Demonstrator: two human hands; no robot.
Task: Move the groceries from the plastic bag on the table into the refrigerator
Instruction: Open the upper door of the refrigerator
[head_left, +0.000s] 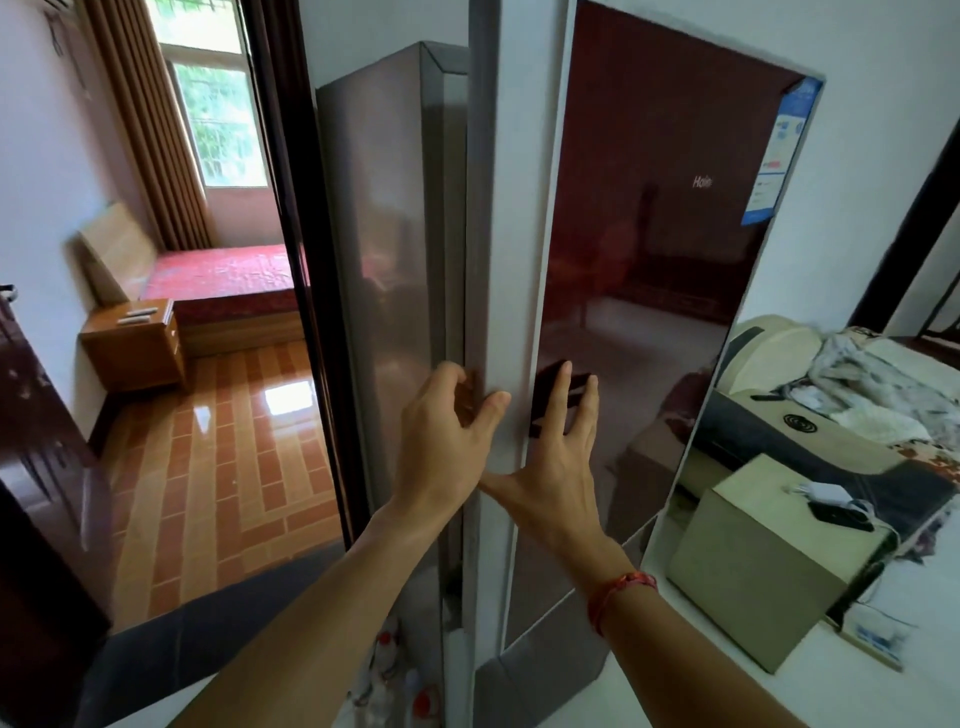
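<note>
**Both hands at the refrigerator door's edge**

Forearms reach up from the bottom of the view and meet at the door (649, 234) of the refrigerator (384, 234). Our left hand (447, 436) curls its fingers into the dark seam between door and cabinet, with the thumb lying on the grey edge strip, so it grips that edge. Our right hand (558, 467), with a red cord (621, 590) at the wrist, lies flat on the glossy red front with its fingers (561, 395) spread, holding nothing.

The edge runs upright. The seam lies under the left fingers and just left of the right palm, so the left hand is nearer. We judge that the door swings about its far right side. We cannot tell whether it is being pulled or pressed home. Neither the bag nor any groceries are in view.
</note>
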